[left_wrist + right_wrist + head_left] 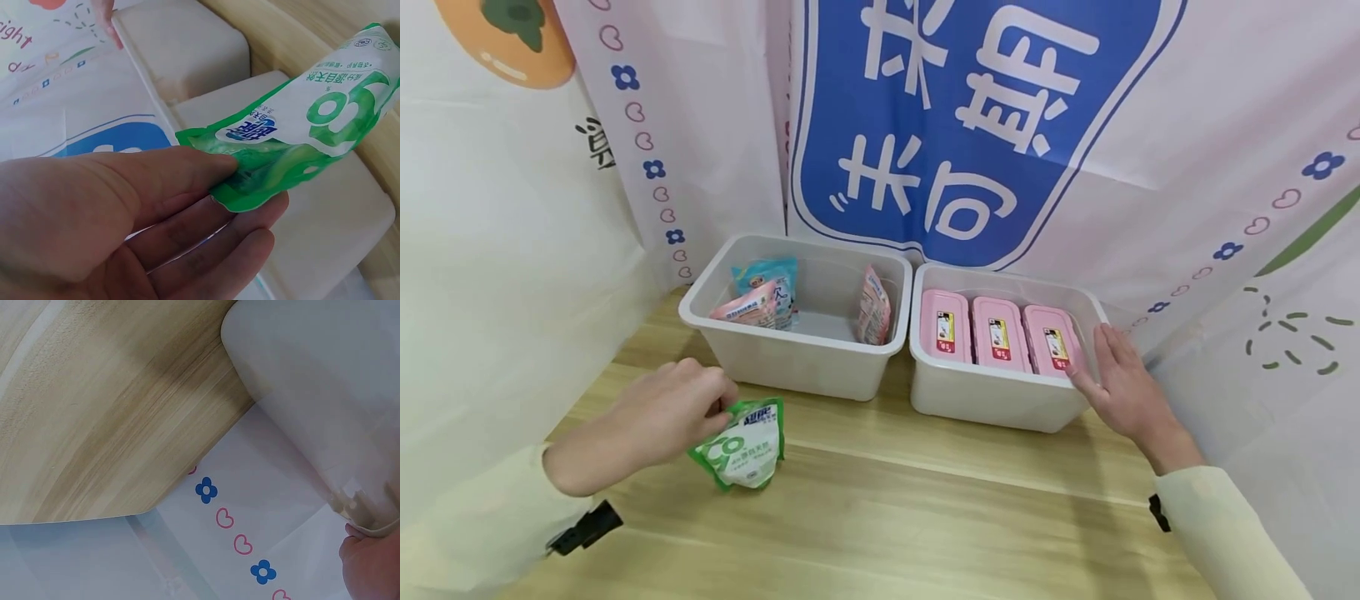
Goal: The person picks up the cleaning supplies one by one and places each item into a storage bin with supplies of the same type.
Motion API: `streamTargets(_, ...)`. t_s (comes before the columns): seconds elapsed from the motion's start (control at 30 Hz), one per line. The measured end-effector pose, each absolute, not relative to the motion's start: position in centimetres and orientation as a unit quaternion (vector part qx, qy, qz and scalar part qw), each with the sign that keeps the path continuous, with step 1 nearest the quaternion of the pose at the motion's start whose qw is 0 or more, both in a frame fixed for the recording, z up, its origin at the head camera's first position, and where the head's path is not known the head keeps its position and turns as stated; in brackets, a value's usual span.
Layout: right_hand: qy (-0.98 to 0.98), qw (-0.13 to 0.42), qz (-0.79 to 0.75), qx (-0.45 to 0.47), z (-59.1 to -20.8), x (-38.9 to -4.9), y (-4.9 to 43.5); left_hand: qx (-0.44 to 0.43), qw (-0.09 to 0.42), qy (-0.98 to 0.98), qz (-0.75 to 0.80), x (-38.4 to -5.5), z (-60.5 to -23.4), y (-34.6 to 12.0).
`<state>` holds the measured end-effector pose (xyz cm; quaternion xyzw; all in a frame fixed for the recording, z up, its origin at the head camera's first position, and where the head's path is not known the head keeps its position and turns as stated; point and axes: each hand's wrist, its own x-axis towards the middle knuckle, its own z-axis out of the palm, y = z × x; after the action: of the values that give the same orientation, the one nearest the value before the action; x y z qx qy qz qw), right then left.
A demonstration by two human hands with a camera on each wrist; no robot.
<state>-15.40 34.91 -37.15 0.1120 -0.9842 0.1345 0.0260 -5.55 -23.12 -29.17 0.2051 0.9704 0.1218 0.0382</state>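
My left hand (681, 408) pinches the top edge of a green and white pouch (748, 450) between thumb and fingers. The pouch hangs over the table in front of the left bin. In the left wrist view, the thumb lies on the pouch's green end (250, 169). My right hand (1123, 383) rests at the right end of the right grey bin (992, 402), fingers straight along its rim and thumb over the front corner. In the right wrist view only part of that hand (372, 565) shows beside the rim.
The left grey bin (790, 367) holds a blue pouch (778, 279) and pink pouches (874, 308). Three pink lidded boxes (1000, 333) stand in the right bin. Both bins sit side by side on the wooden table (880, 517), against a printed cloth (715, 100).
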Motion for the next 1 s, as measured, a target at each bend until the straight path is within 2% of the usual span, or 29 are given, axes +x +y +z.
streamTargets(0.43,-0.983,0.037,0.141,0.115,-37.7,-15.2,34.8,0.201,0.009,0.974,0.105,-5.9,-27.1,-23.3)
streamTargets(1.0,-0.981,0.043,0.144,0.12,-37.5,-15.3,35.0,0.227,-0.028,0.965,0.125,-7.9,-23.4,-22.7)
